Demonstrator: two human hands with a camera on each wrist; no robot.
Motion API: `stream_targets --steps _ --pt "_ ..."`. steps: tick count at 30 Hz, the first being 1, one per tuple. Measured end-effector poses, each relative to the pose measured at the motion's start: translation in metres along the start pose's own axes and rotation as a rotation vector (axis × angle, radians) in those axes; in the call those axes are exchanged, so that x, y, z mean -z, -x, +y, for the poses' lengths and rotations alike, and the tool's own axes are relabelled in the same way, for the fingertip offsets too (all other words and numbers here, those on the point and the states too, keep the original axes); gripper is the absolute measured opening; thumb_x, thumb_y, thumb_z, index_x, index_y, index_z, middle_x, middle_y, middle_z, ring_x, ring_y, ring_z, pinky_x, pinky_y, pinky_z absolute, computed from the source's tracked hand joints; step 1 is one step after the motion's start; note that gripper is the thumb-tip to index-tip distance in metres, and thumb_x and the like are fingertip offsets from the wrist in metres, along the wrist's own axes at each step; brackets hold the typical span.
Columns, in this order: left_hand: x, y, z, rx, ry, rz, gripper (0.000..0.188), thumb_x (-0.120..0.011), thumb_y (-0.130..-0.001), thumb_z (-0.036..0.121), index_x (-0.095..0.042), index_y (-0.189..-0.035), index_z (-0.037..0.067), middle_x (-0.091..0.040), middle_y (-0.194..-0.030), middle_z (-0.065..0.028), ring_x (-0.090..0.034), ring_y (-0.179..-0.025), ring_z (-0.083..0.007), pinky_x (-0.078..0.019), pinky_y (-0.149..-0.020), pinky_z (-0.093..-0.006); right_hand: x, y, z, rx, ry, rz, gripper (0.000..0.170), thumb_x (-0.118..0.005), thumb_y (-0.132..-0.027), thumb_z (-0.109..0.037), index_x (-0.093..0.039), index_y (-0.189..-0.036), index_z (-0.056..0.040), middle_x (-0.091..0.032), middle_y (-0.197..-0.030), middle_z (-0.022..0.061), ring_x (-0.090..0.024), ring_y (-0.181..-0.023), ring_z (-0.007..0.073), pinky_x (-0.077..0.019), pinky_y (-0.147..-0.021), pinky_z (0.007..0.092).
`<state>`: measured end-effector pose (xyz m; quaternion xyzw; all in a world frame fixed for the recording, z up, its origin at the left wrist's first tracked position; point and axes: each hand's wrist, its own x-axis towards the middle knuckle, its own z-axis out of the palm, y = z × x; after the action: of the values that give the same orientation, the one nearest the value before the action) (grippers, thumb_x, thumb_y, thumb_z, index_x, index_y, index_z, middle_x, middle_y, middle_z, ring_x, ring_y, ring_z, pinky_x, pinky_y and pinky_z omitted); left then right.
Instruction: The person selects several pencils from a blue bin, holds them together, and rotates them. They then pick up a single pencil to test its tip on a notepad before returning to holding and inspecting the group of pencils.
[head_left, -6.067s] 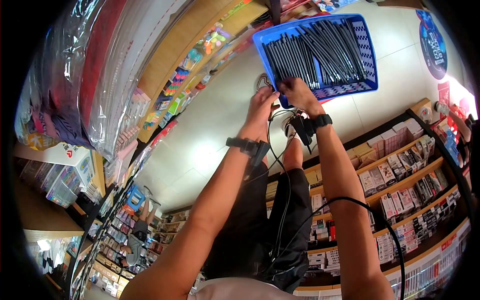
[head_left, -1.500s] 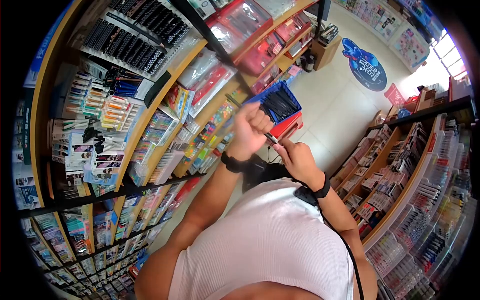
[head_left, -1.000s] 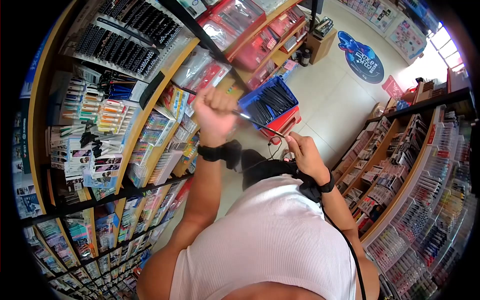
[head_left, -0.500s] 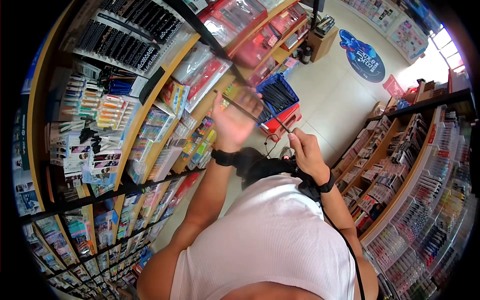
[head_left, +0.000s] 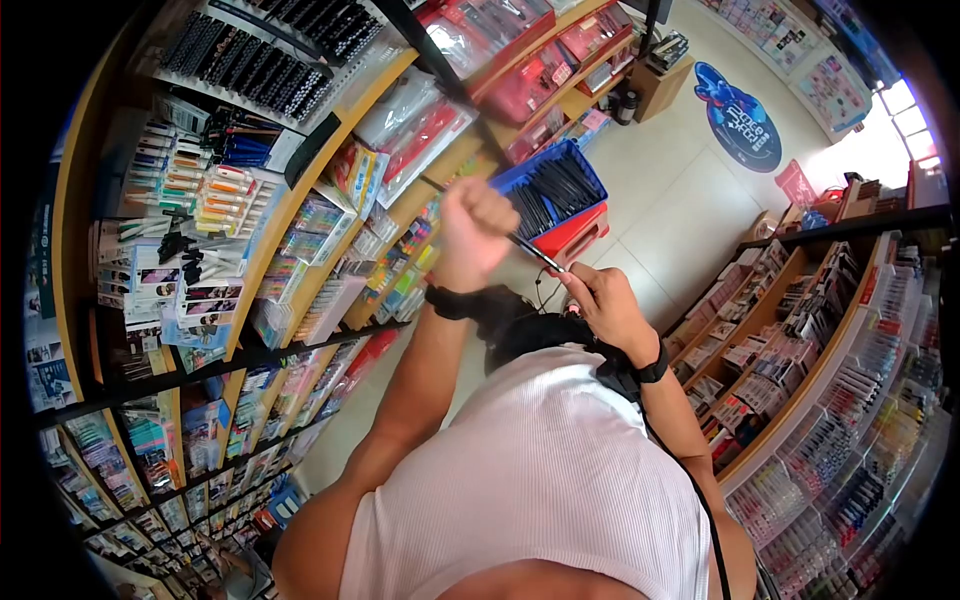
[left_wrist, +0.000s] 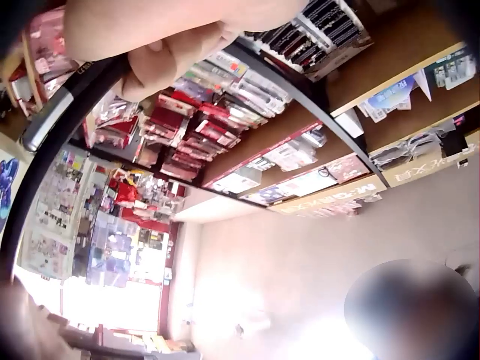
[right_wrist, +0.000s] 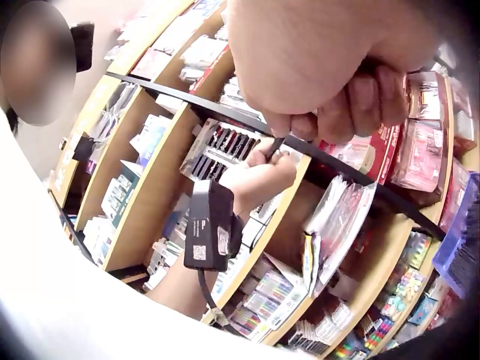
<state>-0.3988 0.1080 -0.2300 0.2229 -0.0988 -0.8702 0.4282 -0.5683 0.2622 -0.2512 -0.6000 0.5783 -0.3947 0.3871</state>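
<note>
A long thin dark stick (head_left: 533,254) with a lighter stretch spans the two hands in the head view. My left hand (head_left: 475,235) is closed in a fist round its middle, and one end pokes out up and left beyond the fist. The right hand (head_left: 608,303) pinches the lower end between thumb and fingers. In the left wrist view the left hand (left_wrist: 172,45) fills the top, beside a silver and black piece (left_wrist: 49,120). The right wrist view shows the right hand (right_wrist: 322,75) with curled fingers and the left hand (right_wrist: 259,180) just below.
Beyond the hands a blue basket (head_left: 597,195) of black sticks stands on a red stool (head_left: 575,240). Shelves of pens and stationery (head_left: 235,200) rise on the left; more racks (head_left: 800,340) stand on the right. A black cable (head_left: 690,480) runs along the right arm.
Since the hands were at the basket, the stick has come up before the chest. The left hand, spread half a second ago, has curled round the stick; the right hand has kept its pinch.
</note>
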Motion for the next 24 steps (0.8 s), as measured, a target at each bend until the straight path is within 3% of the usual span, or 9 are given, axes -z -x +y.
stream_targets --steps 3,6,8,9,12,14,16,17,24 --pt "0.009 -0.004 0.046 -0.131 0.001 -0.095 0.048 -0.045 -0.098 0.022 -0.021 -0.057 0.020 -0.013 -0.051 0.0067 -0.012 -0.045 -0.0105 -0.0137 -0.046 -0.0293 0.008 0.006 0.011 -0.012 0.027 -0.007 0.032 -0.059 -0.098 -0.021 -0.054 -0.076 0.0025 -0.048 -0.065 0.0249 -0.046 -0.059 0.0428 -0.0403 -0.055 0.0445" --pt "0.018 -0.004 0.098 -0.279 0.031 -0.185 0.048 -0.048 -0.099 0.025 -0.023 -0.059 0.018 -0.017 -0.054 0.0062 -0.015 -0.047 -0.0104 -0.0164 -0.048 -0.0285 0.014 0.010 0.020 -0.068 -0.012 0.125 0.036 -0.056 -0.100 -0.021 -0.053 -0.074 0.0027 -0.044 -0.058 0.0204 -0.040 -0.051 0.0333 -0.0375 -0.052 0.0404" --pt "0.006 0.001 0.097 -0.282 0.050 -0.150 0.046 -0.050 -0.099 0.028 -0.027 -0.061 0.016 -0.021 -0.057 0.0050 -0.019 -0.050 -0.0107 -0.0197 -0.050 -0.0282 0.016 0.010 0.023 -0.183 -0.203 0.285 0.041 -0.050 -0.104 -0.021 -0.043 -0.070 0.0013 -0.035 -0.057 0.0046 -0.030 -0.056 0.0112 -0.0299 -0.052 0.0318" --pt "-0.003 0.003 0.092 -0.279 0.072 -0.119 0.045 -0.052 -0.099 0.032 -0.031 -0.064 0.014 -0.025 -0.060 0.0038 -0.024 -0.053 -0.0110 -0.0230 -0.053 -0.0279 0.016 0.007 0.019 -0.149 -0.236 0.320 0.042 -0.050 -0.104 -0.022 -0.042 -0.069 -0.0001 -0.036 -0.057 0.0000 -0.030 -0.057 0.0100 -0.0291 -0.052 0.0303" --pt "-0.014 0.003 0.056 -0.201 0.100 -0.052 0.041 -0.057 -0.096 0.039 -0.039 -0.073 0.011 -0.033 -0.068 0.0001 -0.031 -0.062 -0.0128 -0.0282 -0.060 -0.0278 0.015 0.002 0.006 -0.025 -0.167 0.292 0.033 -0.051 -0.103 -0.021 -0.055 -0.078 0.0011 -0.042 -0.055 0.0084 -0.041 -0.050 0.0160 -0.0361 -0.050 0.0327" --pt "-0.005 -0.006 0.035 -0.112 0.173 -0.034 0.045 -0.059 -0.093 0.047 -0.041 -0.079 0.008 -0.034 -0.072 -0.0023 -0.033 -0.067 -0.0155 -0.0303 -0.064 -0.0291 0.013 -0.001 -0.002 -0.019 -0.135 0.268 0.032 -0.053 -0.102 -0.019 -0.053 -0.078 0.0017 -0.045 -0.058 0.0134 -0.044 -0.049 0.0235 -0.0378 -0.051 0.0356" --pt "-0.010 -0.004 0.007 -0.083 0.146 0.133 0.049 -0.057 -0.093 0.052 -0.039 -0.079 0.008 -0.034 -0.074 -0.0027 -0.033 -0.069 -0.0164 -0.0307 -0.065 -0.0300 0.009 -0.001 -0.001 0.057 -0.088 0.156 0.029 -0.057 -0.099 -0.017 -0.053 -0.078 0.0021 -0.047 -0.062 0.0191 -0.047 -0.052 0.0338 -0.0390 -0.052 0.0396" --pt "-0.009 -0.003 -0.002 -0.018 0.186 -0.013 0.052 -0.055 -0.093 0.055 -0.038 -0.078 0.008 -0.034 -0.075 -0.0030 -0.032 -0.070 -0.0172 -0.0305 -0.066 -0.0309 0.007 -0.002 -0.001 0.038 -0.099 0.125 0.027 -0.059 -0.097 -0.015 -0.053 -0.077 0.0019 -0.048 -0.065 0.0226 -0.048 -0.056 0.0401 -0.0393 -0.052 0.0423" --pt "-0.021 -0.001 -0.024 0.035 0.166 -0.129 0.049 -0.052 -0.096 0.051 -0.037 -0.074 0.010 -0.033 -0.070 -0.0011 -0.031 -0.064 -0.0139 -0.0279 -0.058 -0.0281 0.000 -0.005 0.003 -0.025 0.026 0.054 0.028 -0.060 -0.096 -0.017 -0.053 -0.075 0.0017 -0.051 -0.066 0.0232 -0.052 -0.059 0.0414 -0.0398 -0.053 0.0443"
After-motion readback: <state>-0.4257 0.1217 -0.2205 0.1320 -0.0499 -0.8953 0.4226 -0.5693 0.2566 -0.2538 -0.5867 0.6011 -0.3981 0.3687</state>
